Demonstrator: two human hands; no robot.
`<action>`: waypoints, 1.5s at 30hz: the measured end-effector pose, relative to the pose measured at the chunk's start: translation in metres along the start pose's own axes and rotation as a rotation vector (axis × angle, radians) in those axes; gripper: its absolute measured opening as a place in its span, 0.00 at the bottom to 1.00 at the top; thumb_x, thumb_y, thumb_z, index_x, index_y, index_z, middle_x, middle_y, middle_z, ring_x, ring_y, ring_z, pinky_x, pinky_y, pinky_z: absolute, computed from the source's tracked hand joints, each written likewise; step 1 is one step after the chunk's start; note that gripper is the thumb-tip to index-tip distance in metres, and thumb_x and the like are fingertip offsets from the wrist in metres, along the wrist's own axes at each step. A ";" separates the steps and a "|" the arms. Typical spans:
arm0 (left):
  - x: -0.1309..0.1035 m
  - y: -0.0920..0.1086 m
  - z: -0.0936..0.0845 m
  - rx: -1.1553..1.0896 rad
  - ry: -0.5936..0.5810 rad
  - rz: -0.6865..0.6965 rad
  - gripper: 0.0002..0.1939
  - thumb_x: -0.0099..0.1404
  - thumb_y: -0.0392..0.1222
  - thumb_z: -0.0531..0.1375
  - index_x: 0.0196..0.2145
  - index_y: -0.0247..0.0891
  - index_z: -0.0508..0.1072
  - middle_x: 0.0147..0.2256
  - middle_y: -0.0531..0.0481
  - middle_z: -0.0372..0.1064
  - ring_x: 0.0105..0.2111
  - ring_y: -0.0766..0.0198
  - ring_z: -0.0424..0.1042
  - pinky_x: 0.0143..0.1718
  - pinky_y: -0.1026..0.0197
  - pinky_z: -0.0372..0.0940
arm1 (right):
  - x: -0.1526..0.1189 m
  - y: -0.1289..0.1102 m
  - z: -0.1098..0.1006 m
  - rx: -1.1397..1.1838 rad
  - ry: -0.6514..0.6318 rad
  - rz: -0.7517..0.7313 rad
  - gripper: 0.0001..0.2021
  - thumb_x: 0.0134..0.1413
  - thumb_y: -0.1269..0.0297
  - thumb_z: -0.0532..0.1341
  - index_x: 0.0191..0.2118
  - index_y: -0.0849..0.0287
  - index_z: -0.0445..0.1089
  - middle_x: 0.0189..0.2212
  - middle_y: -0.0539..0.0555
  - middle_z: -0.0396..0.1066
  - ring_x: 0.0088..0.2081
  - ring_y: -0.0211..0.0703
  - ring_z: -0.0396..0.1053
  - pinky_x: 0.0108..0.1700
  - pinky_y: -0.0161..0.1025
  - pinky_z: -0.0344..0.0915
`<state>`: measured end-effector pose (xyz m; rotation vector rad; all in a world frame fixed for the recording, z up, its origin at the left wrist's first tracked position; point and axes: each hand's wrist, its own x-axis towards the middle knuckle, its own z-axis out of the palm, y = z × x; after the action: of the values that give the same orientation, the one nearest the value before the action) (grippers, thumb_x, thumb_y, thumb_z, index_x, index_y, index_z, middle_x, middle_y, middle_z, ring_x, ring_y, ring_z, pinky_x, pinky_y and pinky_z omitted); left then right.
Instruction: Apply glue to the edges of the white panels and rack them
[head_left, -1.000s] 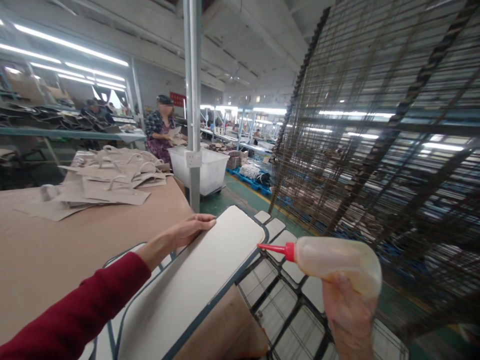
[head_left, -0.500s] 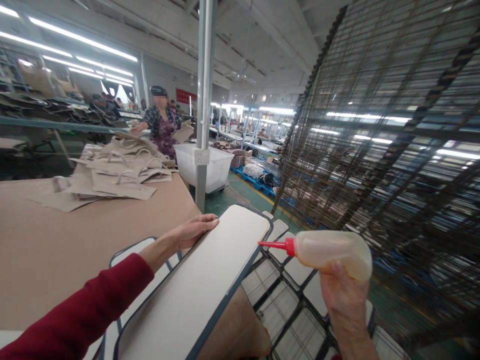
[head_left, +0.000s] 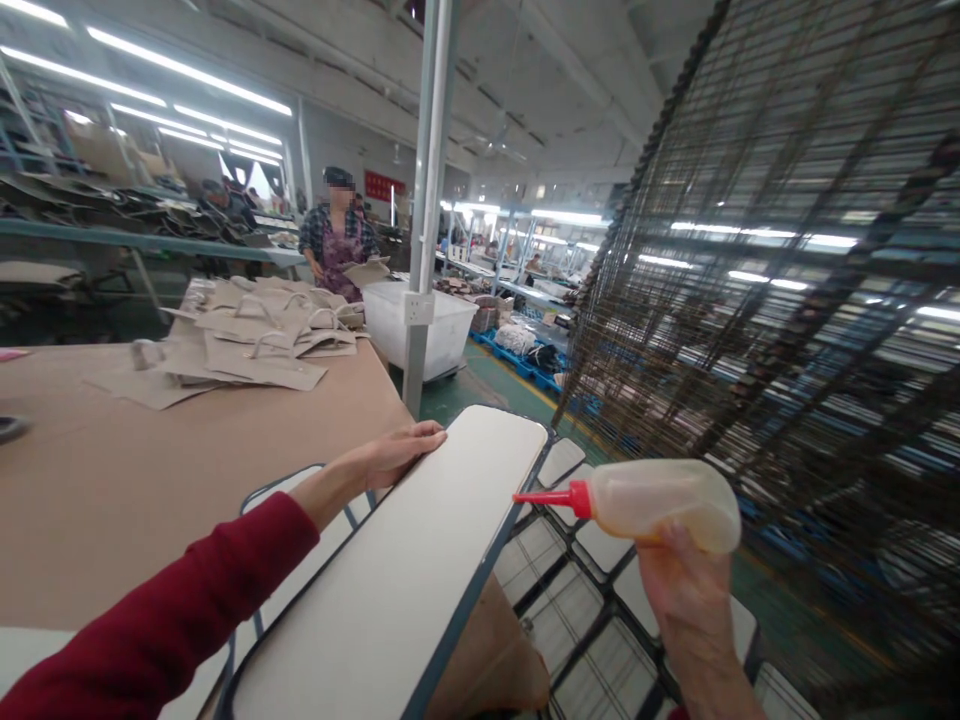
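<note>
A long white panel [head_left: 405, 545] with rounded corners and dark blue edging lies tilted in front of me. My left hand [head_left: 405, 452] grips its far left edge, fingers on the top face near the rim. In my right hand [head_left: 686, 580] is a translucent squeeze bottle [head_left: 660, 500], held on its side with amber liquid in the lower part. Its red nozzle points left, and the tip is at the panel's right edge, close to the far corner. A thin glossy line shows along that edge. Beneath the panel is another white panel with dark edging [head_left: 289, 535].
A brown-topped table [head_left: 97, 480] carries a pile of beige pieces with handles [head_left: 255, 340]. A co-worker [head_left: 337, 235] stands behind it near a white bin [head_left: 450, 318] and a metal post [head_left: 427, 200]. Right are edged panels on wire racks [head_left: 607, 545] and a tall wire rack [head_left: 750, 250].
The nozzle tip has slid slightly toward me along the panel's right edge. My view has turned a little left. The co-worker's outstretched arm has come back from the pile.
</note>
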<state>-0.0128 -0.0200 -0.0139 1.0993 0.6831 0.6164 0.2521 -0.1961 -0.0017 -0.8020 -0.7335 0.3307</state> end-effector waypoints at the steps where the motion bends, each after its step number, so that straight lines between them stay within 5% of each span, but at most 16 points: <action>1: 0.000 0.000 -0.001 0.001 0.002 -0.003 0.23 0.47 0.50 0.72 0.32 0.37 0.65 0.26 0.54 0.69 0.24 0.68 0.69 0.24 0.67 0.66 | 0.000 0.000 0.000 0.001 0.000 0.010 0.15 0.32 0.60 0.74 0.31 0.56 0.74 0.25 0.49 0.74 0.33 0.42 0.73 0.37 0.36 0.71; 21: 0.017 0.007 -0.005 0.017 0.021 -0.059 0.13 0.58 0.43 0.66 0.32 0.37 0.65 0.26 0.53 0.69 0.24 0.66 0.70 0.27 0.64 0.67 | -0.015 -0.003 0.004 0.009 -0.010 0.154 0.27 0.29 0.60 0.73 0.43 0.53 0.74 0.32 0.52 0.77 0.30 0.45 0.74 0.37 0.43 0.72; 28: 0.029 0.007 -0.008 -0.001 -0.015 -0.055 0.13 0.57 0.42 0.67 0.31 0.37 0.65 0.26 0.53 0.70 0.24 0.66 0.71 0.27 0.64 0.68 | -0.021 -0.002 0.000 -0.014 -0.012 0.136 0.25 0.33 0.60 0.72 0.44 0.53 0.74 0.35 0.54 0.77 0.41 0.51 0.74 0.43 0.47 0.72; 39: 0.037 0.017 0.004 -0.003 0.017 -0.066 0.09 0.60 0.38 0.64 0.31 0.36 0.66 0.27 0.52 0.70 0.24 0.66 0.71 0.29 0.63 0.68 | -0.027 -0.008 -0.004 -0.041 0.025 0.187 0.27 0.28 0.58 0.74 0.43 0.50 0.74 0.38 0.53 0.76 0.45 0.54 0.73 0.44 0.48 0.73; 45: 0.040 0.023 0.009 -0.010 0.056 -0.075 0.06 0.65 0.34 0.60 0.30 0.36 0.66 0.24 0.54 0.69 0.22 0.67 0.71 0.27 0.64 0.68 | -0.029 -0.013 -0.006 -0.052 0.000 0.180 0.30 0.29 0.56 0.75 0.46 0.51 0.72 0.37 0.53 0.76 0.42 0.50 0.74 0.37 0.40 0.75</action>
<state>0.0176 0.0122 0.0024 1.0456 0.7660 0.5876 0.2358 -0.2228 -0.0086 -0.9195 -0.6737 0.4750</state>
